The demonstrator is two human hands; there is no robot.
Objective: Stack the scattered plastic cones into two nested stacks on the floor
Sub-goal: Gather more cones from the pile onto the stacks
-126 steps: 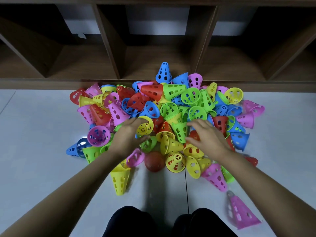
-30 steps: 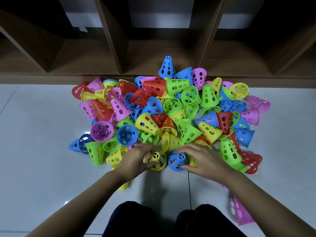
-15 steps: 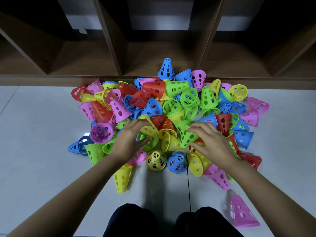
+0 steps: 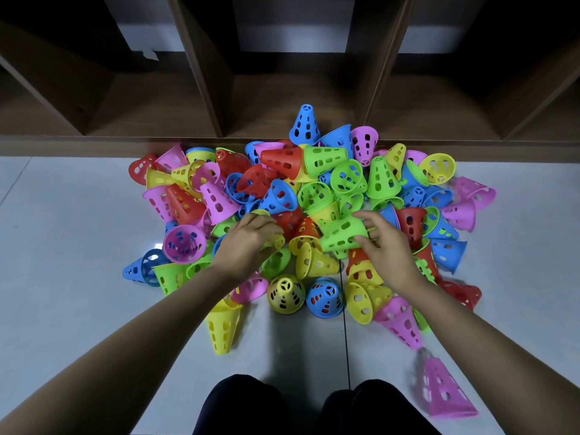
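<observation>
Grey tiled floor (image 4: pixel 69 277), wooden shelves (image 4: pixel 273 98) behind. Cone pile (image 4: pixel 314 189) heaped against the shelf base. Left hand (image 4: pixel 248 246) curls its fingers round a yellow cone (image 4: pixel 277 241); right hand (image 4: pixel 389 249) pinches a green cone (image 4: pixel 340 235), both mid-pile. Nearer, a mustard cone (image 4: pixel 286 293) and a blue cone (image 4: pixel 324 298) stand upright, side by side.

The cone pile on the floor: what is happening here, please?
A person reaches into the cone pile. The left hand grips a yellow cone, and the right hand holds a green cone. Nearer the person, an upright yellow cone and an upright blue cone stand side by side; no tall stack stands yet.
</observation>
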